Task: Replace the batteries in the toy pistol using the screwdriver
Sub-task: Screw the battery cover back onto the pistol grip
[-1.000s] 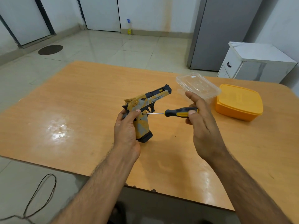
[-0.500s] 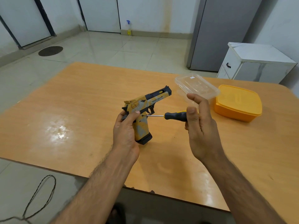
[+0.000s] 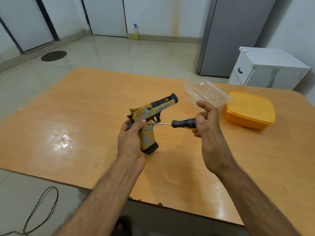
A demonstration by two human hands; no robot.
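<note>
The yellow, grey and black toy pistol [image 3: 154,113] is held above the wooden table [image 3: 85,116], barrel pointing up and to the right. My left hand [image 3: 131,140] grips its handle from behind, thumb on the side. My right hand [image 3: 207,123] pinches the black and yellow handle of the screwdriver [image 3: 183,124] between thumb and fingers. The thin metal shaft runs left, and its tip touches the pistol's side just below the trigger guard.
A clear plastic container [image 3: 207,91] sits on the table behind my right hand. A closed orange box [image 3: 249,109] stands to its right. A white cabinet [image 3: 267,68] and a grey fridge [image 3: 233,36] stand beyond the table. A black cord [image 3: 42,206] lies on the floor.
My right hand has shifted its fingers along the screwdriver handle, as in turning it. The tip stays at the pistol's side. My left hand keeps the pistol almost still.
</note>
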